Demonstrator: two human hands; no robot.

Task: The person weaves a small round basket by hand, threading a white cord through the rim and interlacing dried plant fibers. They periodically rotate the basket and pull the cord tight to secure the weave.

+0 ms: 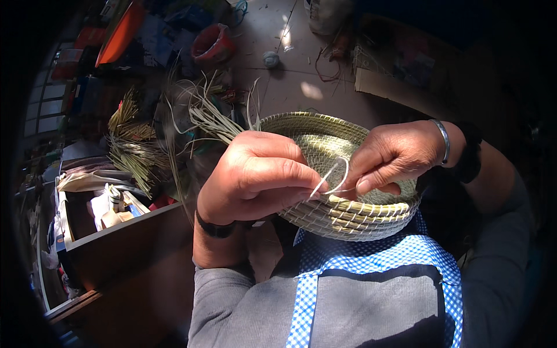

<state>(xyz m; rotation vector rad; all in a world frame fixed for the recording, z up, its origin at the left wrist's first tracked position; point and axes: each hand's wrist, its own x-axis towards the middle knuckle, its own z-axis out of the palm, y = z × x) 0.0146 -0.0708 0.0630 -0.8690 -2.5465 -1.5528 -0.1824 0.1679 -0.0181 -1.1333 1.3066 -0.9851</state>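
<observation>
A round coiled grass basket (354,222), stitched with white cord, rests in front of my checked apron. At its near rim, my left hand (261,174) pinches a white cord (346,174) between thumb and forefinger. The cord bends into a small loop between my hands. On the loop's other side, my right hand (391,156) has its fingers curled at the cord, over the basket's inside. Whether a needle sits in those fingers is hidden. Loose grass stems (217,117) stick out from the basket's rim behind my left hand.
An open drawer (126,230) holding papers and cloth juts out at the left. Beside it hangs a bundle of dried grass (135,143). A ball of twine (270,59), a red bucket (213,45) and a cardboard box (391,93) lie beyond on the tiled floor (287,82).
</observation>
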